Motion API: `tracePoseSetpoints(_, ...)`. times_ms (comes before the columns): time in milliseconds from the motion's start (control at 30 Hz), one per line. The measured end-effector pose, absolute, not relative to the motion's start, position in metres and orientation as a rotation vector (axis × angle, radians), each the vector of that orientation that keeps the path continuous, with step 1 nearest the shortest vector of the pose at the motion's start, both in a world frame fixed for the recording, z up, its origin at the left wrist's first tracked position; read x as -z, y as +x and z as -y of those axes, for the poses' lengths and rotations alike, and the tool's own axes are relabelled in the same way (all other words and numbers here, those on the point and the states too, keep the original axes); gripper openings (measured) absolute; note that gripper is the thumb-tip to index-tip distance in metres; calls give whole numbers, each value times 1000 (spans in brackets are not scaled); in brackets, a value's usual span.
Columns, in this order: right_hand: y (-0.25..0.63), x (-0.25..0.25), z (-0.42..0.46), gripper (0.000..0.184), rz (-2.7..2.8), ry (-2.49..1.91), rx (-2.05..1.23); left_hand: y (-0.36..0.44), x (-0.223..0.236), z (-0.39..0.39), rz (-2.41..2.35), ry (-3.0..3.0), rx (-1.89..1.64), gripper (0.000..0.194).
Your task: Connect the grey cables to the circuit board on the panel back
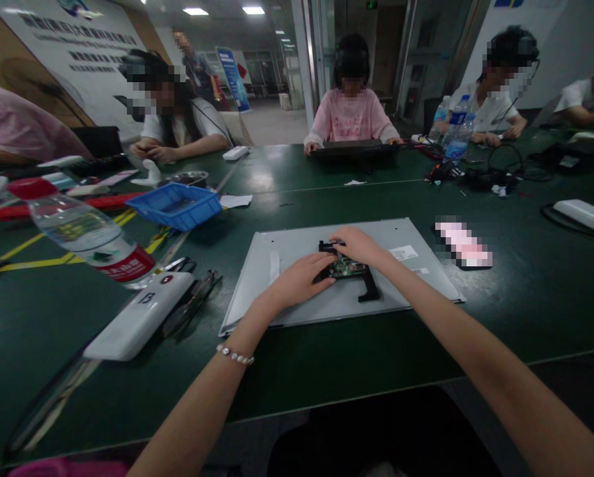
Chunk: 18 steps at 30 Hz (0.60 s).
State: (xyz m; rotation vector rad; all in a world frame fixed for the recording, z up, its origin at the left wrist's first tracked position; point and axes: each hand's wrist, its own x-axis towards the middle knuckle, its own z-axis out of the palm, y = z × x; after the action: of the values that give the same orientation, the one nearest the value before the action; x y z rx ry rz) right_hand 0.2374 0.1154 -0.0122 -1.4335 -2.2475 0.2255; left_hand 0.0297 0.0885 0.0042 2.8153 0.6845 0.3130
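Observation:
A green circuit board (pixel 347 267) in a black plastic bracket (pixel 369 289) lies on a flat grey metal panel (pixel 297 311). My left hand (pixel 299 281) grips the left side of the board, thumb at the near edge and fingers over the top. From the right, my right hand (pixel 359 246) reaches across the far edge, its bent fingers closed on the far left corner of the board and bracket. Part of the board is hidden under both hands. White labels (pixel 403 252) are stuck on the panel to the right of them.
Left of the panel are glasses (pixel 192 305), a white power bank (pixel 142 318), a tilted water bottle (pixel 93 232) and a blue tray (pixel 175 204). A phone (pixel 463 244) lies to the right. Several people sit around the green table (pixel 327 371), one opposite in pink (pixel 349 116).

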Motion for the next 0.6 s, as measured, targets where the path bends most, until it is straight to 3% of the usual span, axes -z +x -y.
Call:
tracePoseSetpoints(400, 301, -9, -83, 27, 2027, -1703, 143, 30, -15, -84, -704, 2834, -277, 47)
tracePoseSetpoints(600, 337, 32, -70, 28, 1949, -1693, -62, 28, -20, -83, -745, 2769, -265, 49)
